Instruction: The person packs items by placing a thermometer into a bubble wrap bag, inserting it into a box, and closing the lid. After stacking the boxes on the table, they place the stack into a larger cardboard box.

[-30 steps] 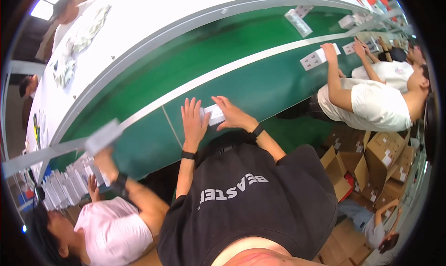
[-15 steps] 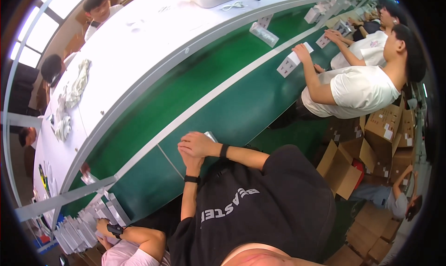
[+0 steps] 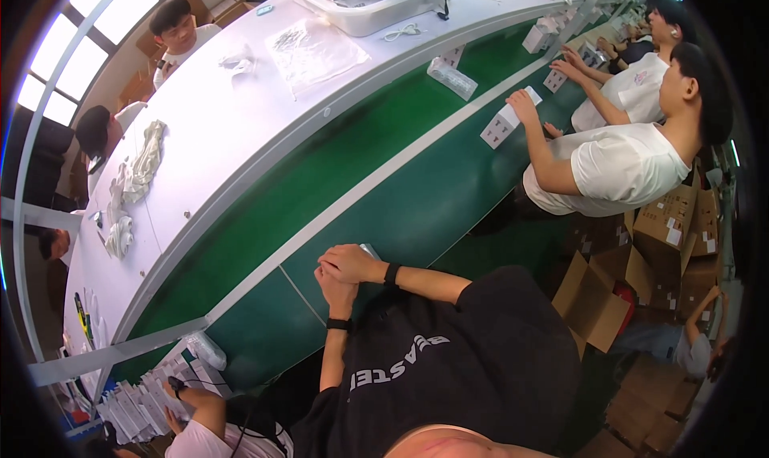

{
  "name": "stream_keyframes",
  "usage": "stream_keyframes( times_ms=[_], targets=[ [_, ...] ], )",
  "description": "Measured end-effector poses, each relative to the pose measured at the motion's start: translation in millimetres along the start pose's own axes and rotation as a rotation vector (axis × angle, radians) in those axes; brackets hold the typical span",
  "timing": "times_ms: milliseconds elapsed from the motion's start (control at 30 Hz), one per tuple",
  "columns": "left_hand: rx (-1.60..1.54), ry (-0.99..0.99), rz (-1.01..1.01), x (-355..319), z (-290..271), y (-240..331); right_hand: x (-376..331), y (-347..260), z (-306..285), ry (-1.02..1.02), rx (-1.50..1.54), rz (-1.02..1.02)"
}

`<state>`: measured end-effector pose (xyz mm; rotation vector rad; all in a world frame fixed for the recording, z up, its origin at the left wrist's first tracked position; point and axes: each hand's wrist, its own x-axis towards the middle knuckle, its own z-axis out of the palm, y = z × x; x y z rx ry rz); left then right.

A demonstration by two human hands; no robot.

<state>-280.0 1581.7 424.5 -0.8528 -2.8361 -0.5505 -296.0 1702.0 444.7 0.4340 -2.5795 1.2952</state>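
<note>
My right hand (image 3: 352, 263) lies over my left hand (image 3: 333, 291), its fingers folded across it, close above the green bench surface (image 3: 432, 178). The fingers of the left hand are mostly covered. No object shows between the two hands. Just behind my right wrist a small pale, flat-looking thing (image 3: 369, 251) rests on the bench, partly hidden; its kind cannot be made out. Each wrist wears a dark band.
A raised white table (image 3: 232, 130) curves along the far side, bearing a plastic bag (image 3: 312, 56), cloths (image 3: 144, 162) and a white tray (image 3: 360, 19). Co-workers handle white boxes (image 3: 501, 127) at right. White boxes (image 3: 132, 410) and a clear-wrapped package (image 3: 206, 351) lie at lower left.
My hands stay stacked as the view shifts slightly. At lower left the clear-wrapped package has come nearer, beside the boxes, and the far hand near it is gone. The co-worker there has shifted.
</note>
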Motion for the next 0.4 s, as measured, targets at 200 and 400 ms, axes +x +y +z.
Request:
stream_keyframes(
  times_ms=[200,400],
  targets=[
    [-0.028,0.004,-0.04,-3,4,-2,0,-3,0,0.043,0.063,-0.019],
    [0.105,-0.007,-0.019,5,9,2,0,-8,-16,0.186,0.129,-0.121]
  ],
)
